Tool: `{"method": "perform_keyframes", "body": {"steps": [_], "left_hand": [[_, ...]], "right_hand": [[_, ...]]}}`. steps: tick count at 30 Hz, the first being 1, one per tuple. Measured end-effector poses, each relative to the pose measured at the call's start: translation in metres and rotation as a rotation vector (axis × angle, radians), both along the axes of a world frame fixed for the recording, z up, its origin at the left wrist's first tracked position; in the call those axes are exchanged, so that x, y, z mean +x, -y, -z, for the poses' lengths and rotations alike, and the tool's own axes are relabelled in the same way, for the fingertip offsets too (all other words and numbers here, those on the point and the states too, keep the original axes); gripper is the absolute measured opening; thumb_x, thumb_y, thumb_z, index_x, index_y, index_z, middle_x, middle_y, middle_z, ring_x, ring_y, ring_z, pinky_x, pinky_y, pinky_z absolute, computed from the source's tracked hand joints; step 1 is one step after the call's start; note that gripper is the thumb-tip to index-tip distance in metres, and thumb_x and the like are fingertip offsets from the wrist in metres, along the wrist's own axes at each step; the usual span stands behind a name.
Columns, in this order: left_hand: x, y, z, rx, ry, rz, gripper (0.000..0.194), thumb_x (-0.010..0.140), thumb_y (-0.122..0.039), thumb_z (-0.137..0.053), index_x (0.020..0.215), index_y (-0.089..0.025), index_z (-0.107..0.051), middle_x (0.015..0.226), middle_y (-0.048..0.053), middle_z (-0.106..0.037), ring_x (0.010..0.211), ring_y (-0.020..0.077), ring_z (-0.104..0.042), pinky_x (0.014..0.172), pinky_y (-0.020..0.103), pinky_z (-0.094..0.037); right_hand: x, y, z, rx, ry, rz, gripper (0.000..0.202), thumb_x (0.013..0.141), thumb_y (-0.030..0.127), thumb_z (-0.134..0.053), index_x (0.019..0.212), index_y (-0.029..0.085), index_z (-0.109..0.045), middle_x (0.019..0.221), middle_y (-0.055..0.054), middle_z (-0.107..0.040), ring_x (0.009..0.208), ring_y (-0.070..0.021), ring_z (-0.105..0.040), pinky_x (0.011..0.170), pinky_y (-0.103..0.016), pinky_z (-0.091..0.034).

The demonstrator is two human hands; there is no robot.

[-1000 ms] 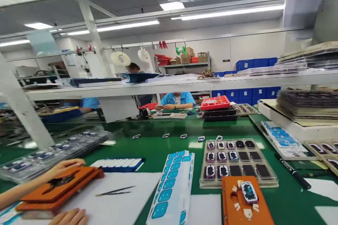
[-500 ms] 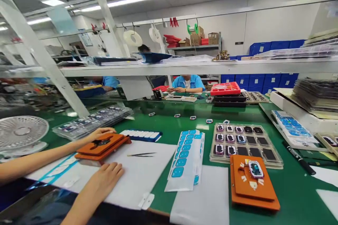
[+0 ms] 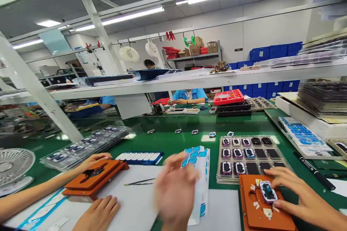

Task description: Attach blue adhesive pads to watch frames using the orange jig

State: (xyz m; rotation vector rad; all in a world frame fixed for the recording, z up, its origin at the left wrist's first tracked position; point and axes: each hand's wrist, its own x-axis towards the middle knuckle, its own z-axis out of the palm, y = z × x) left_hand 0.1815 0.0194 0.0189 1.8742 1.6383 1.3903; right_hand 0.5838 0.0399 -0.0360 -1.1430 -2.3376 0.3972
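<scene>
My right hand (image 3: 300, 195) reaches in from the right with its thumb and fingers about a small rounded rectangular housing (image 3: 268, 192), like a watch case with a dark teal inside. The housing lies tilted on an orange fixture block (image 3: 255, 220) with small white pads around it. My left hand (image 3: 177, 187) is raised over the middle of the bench, in front of sheets of blue stickers (image 3: 203, 173). It is smeared by motion, its fingers look partly curled, and I cannot make out anything in it.
At left, a co-worker's hands (image 3: 101, 209) are beside another orange fixture (image 3: 89, 180). Tweezers (image 3: 138, 182) lie on white paper. A clear tray (image 3: 221, 178) of housings stands behind my fixture; a black marker (image 3: 316, 173) lies right. A shelf beam (image 3: 173, 83) crosses above the bench.
Both my hands have come into view, the right one at the housing on the fixture, the left one over the sticker sheets. The view has shifted; the co-worker's hands remain by their fixture.
</scene>
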Motion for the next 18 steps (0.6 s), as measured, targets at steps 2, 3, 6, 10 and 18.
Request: {"method": "perform_keyframes", "body": {"steps": [2,3,6,10,18], "left_hand": [[0.069,-0.040,0.001,-0.052,0.001,0.021,0.046,0.093,-0.045,-0.027,0.119,-0.027,-0.060,0.122,0.006,-0.064,0.090,0.0210,-0.067,0.078,0.038,-0.055],[0.097,-0.058,0.005,-0.100,-0.047,0.042,0.044,0.093,-0.041,-0.032,0.122,-0.023,-0.060,0.127,0.008,-0.062,0.098,0.0221,-0.066,0.084,0.038,-0.055],[0.144,-0.087,0.026,-0.214,-0.185,0.043,0.035,0.084,-0.030,-0.055,0.115,-0.017,-0.066,0.132,0.014,-0.059,0.123,0.0345,-0.053,0.105,0.055,-0.041],[0.152,-0.082,0.062,-0.280,-0.462,-0.079,0.042,0.089,-0.030,-0.053,0.130,-0.020,-0.059,0.150,0.013,-0.043,0.142,0.0392,-0.028,0.111,0.071,-0.020],[0.147,-0.078,0.076,-0.309,-0.679,-0.092,0.048,0.096,-0.043,-0.041,0.141,-0.026,-0.051,0.153,0.008,-0.040,0.142,0.0366,-0.030,0.112,0.065,-0.029]], "right_hand": [[-0.001,-0.003,-0.002,-0.019,0.006,-0.037,0.029,0.085,0.050,-0.064,0.102,0.028,-0.073,0.129,-0.010,-0.064,0.126,-0.0338,-0.053,0.102,-0.052,-0.049],[0.000,-0.002,-0.004,-0.017,0.014,-0.056,0.027,0.085,0.048,-0.064,0.102,0.028,-0.073,0.124,-0.010,-0.067,0.122,-0.0328,-0.056,0.100,-0.049,-0.051],[0.002,-0.005,-0.011,0.038,0.028,-0.122,0.023,0.084,0.042,-0.067,0.101,0.028,-0.074,0.114,-0.010,-0.071,0.110,-0.0305,-0.062,0.091,-0.043,-0.057],[0.010,-0.046,-0.021,0.142,-0.035,-0.116,0.026,0.084,0.041,-0.067,0.107,0.031,-0.075,0.109,-0.007,-0.073,0.101,-0.0285,-0.064,0.084,-0.043,-0.058],[0.019,-0.226,-0.028,0.106,0.145,0.393,0.043,0.081,0.056,-0.057,0.098,0.023,-0.078,0.099,-0.009,-0.076,0.101,-0.0340,-0.065,0.083,-0.042,-0.054]]}}
